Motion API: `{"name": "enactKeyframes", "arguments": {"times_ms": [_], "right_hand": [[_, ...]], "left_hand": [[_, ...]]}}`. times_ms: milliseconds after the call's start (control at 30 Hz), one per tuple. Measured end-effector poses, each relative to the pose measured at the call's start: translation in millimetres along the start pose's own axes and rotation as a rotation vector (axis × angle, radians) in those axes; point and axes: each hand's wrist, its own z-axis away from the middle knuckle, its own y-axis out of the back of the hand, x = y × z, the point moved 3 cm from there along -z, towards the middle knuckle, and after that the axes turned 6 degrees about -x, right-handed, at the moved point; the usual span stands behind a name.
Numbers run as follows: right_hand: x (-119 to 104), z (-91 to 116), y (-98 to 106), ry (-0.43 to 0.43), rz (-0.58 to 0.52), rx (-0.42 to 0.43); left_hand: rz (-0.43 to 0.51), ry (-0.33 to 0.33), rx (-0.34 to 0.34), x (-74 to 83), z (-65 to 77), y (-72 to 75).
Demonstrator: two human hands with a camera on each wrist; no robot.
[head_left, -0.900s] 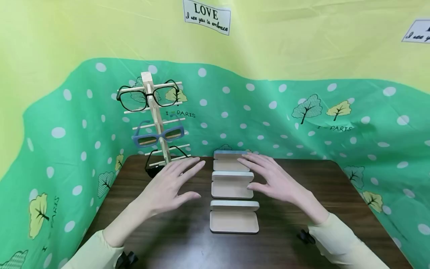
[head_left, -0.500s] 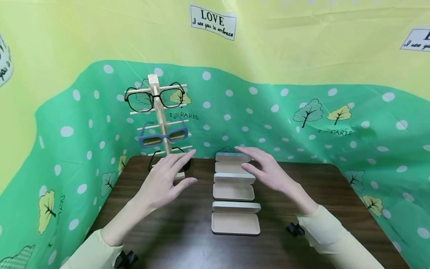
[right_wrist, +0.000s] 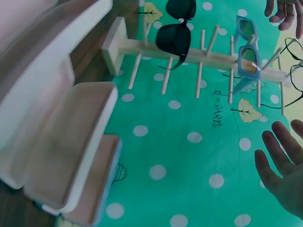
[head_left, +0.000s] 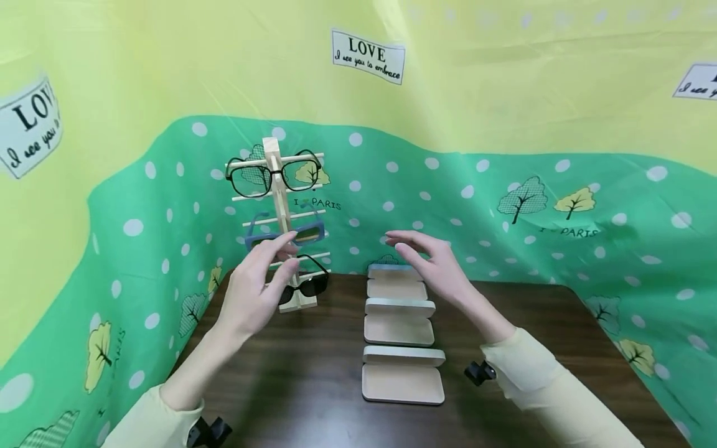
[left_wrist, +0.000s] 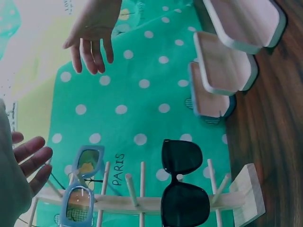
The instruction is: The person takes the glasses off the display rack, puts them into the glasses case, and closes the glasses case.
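Observation:
Raised in front of the wooden eyeglass stand (head_left: 271,149), my left hand (head_left: 252,289) has relaxed fingers and holds nothing. It hides part of the blue sunglasses (head_left: 309,233) on the middle pegs. Above them hang black-framed eyeglasses (head_left: 276,173). Dark sunglasses (head_left: 313,285) hang lowest, and the left wrist view shows both dark lenses (left_wrist: 184,203). My right hand (head_left: 439,264) hovers over the back case, fingers loosely bent and holding nothing. Three glasses cases stand lid-up in a column: a front case (head_left: 402,384), a middle case (head_left: 399,330) and a blue-edged back case (head_left: 396,288).
The dark wooden table (head_left: 319,386) runs under everything, with the stand at its back left. A green and yellow printed cloth (head_left: 448,205) hangs behind and along both sides. A black wrist camera (head_left: 480,372) sits at the right cuff.
My left hand has risen to overlap the blue sunglasses, uncovering the dark sunglasses. My right hand has drawn slightly up and its fingers point more leftward. The head view has shifted, moving the scene down and right.

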Motion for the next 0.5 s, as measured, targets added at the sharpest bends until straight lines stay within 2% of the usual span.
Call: {"name": "enactKeyframes", "arguments": {"times_ms": [100,233,333,500], "right_hand": [[-7,-11,0,-0.024,-0.077,0.025],[-20,-31,-2,-0.001,-0.154,0.06],[-31,-47,-4,0.021,-0.191,0.07],[-47,-74,-10,0.032,-0.217,0.064]], "left_hand": [[0.053,0.021,0.093,-3.3,-2.9,5.7],[0.113,0.062,0.189,-5.3,-11.9,19.3],[0.153,0.132,0.239,-5.8,-20.4,32.3],[0.206,0.285,0.318,-9.8,-28.8,52.5]]}}
